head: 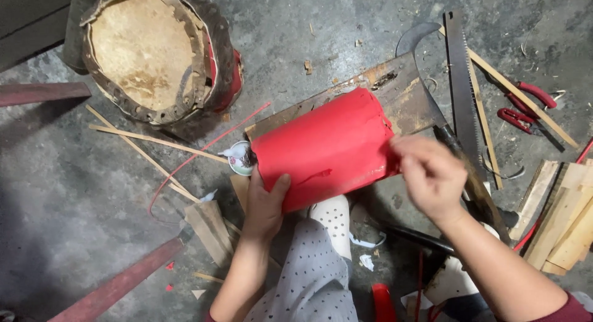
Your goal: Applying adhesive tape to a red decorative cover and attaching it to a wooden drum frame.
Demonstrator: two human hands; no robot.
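Observation:
A red cylinder wrapped in red paper (327, 146) lies on its side across my knee, above a worn wooden board (404, 93). My left hand (264, 204) grips its near left end, thumb on the paper. At the cylinder's right edge, my right hand (429, 173) is blurred, its fingers pinching the red paper there. A small white cup (238, 158) peeks out just left of the cylinder.
A round hide-covered drum (154, 53) stands at the top left. A curved blade (417, 41), a hand saw (460, 81) and red-handled pliers (525, 105) lie at the right. Wooden blocks (565, 217) sit at the far right; thin bamboo strips (148, 146) and red slats (117, 285) lie left.

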